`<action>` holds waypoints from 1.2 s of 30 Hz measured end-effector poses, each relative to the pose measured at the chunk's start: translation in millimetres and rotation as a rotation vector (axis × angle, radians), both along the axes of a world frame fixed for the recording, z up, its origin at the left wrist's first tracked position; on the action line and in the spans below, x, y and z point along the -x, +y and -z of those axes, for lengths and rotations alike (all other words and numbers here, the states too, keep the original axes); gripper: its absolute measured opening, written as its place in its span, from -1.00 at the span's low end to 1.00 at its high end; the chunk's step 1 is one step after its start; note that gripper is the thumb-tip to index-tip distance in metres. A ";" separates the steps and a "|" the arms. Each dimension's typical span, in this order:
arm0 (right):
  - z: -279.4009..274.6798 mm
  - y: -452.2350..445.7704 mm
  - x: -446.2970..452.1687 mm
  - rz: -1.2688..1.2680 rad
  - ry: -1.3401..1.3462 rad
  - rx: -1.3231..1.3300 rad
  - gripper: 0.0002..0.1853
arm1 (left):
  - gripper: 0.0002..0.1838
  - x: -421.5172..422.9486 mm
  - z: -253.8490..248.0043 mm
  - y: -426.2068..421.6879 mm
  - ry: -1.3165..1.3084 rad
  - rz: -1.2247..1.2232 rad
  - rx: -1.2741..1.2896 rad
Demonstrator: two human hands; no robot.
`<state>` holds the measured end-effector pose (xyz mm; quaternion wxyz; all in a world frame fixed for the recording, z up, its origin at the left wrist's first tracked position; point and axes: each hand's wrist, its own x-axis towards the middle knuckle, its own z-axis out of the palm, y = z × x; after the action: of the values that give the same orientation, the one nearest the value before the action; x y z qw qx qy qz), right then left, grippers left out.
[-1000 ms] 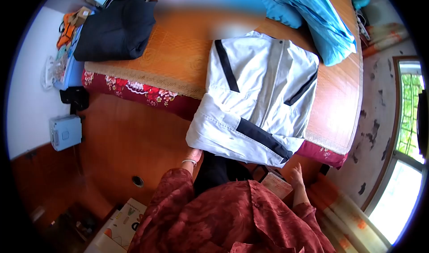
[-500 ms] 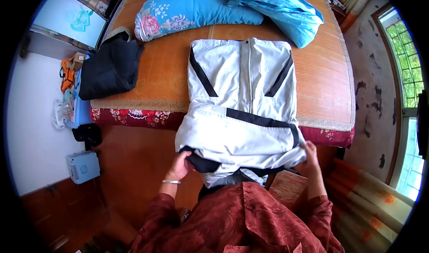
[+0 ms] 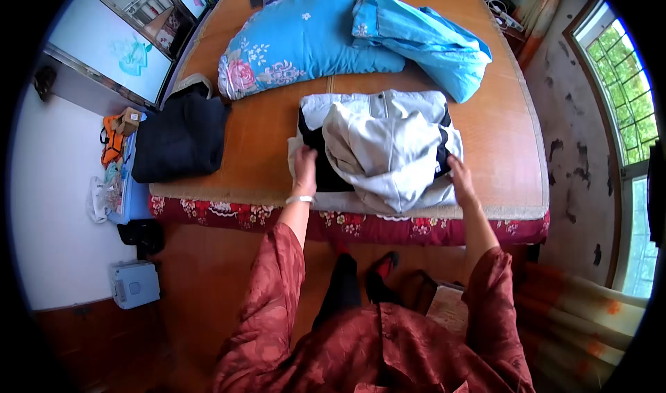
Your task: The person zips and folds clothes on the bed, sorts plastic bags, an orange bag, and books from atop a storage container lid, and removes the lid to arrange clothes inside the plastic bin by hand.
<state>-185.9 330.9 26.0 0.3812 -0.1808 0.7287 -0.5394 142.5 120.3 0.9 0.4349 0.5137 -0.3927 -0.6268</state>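
A light grey jacket (image 3: 385, 160) with black trim lies folded over on itself near the front edge of the bed. Its hood part bulges on top, and black lining shows at both sides. My left hand (image 3: 304, 171), with a pale bracelet on the wrist, is closed on the jacket's left side. On the opposite side, my right hand (image 3: 463, 181) grips the right edge, its fingertips partly hidden by cloth.
A dark folded garment (image 3: 182, 136) lies to the left on the bed mat (image 3: 263, 126). Behind the jacket are a blue floral pillow (image 3: 305, 43) and a bunched blue cloth (image 3: 437, 43). A grey-blue case (image 3: 134, 285) stands on the floor at left.
The jacket's lower part has been folded away from me onto its upper part. Both hands have moved forward with it from the bed's front edge onto the bed.
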 end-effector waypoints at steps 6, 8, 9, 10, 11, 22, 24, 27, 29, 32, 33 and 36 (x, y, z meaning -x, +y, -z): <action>23.6 1.7 -33.9 -0.221 0.540 0.005 -0.32 | -0.44 -10.4 -4.9 14.9 -0.748 0.271 0.743; 1.7 -5.2 -49.9 -0.275 0.808 0.055 -0.14 | -0.30 -13.8 -6.0 15.8 -0.800 0.330 0.725; -7.9 -11.7 -57.3 -0.262 0.817 0.086 -0.10 | -0.26 -12.8 -12.4 13.4 -0.801 0.339 0.765; -25.9 -19.1 -65.3 -0.295 0.940 0.016 -0.08 | -0.23 -11.7 -26.6 11.5 -0.800 0.347 0.807; -47.8 -26.8 -72.9 -0.328 1.062 -0.058 -0.06 | -0.19 -10.1 -40.6 9.2 -0.798 0.355 0.848; -137.0 -87.3 -32.2 -0.462 0.896 0.096 -0.74 | -0.86 -1.3 -115.1 -90.7 -0.344 1.121 0.646; -159.4 -95.9 -24.0 -0.463 0.725 0.028 -0.70 | -0.83 6.5 -129.9 -111.6 -0.143 1.195 0.341; -148.6 -117.8 3.7 -0.388 0.451 0.085 -0.68 | -0.74 31.7 -127.3 -131.8 0.176 1.014 -0.088; -138.4 -138.5 6.5 -0.245 0.241 0.144 -0.66 | -0.75 48.8 -116.6 -135.2 0.172 0.825 -0.169; -105.5 -169.7 28.2 -0.223 0.203 -0.044 -0.67 | -0.70 65.3 -67.7 -149.3 0.096 0.625 -0.172; -98.0 -179.1 33.2 -0.230 0.194 -0.105 -0.67 | -0.68 67.3 -51.7 -155.0 0.020 0.572 -0.093; -76.6 -190.3 55.1 -0.163 0.100 -0.107 -0.57 | -0.46 74.6 -66.4 -150.1 -0.068 0.544 0.097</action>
<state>-241.0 140.6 102.6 0.3959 -0.2457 0.7576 -0.4571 67.9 -29.8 67.3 0.2613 0.3886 -0.5599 -0.6835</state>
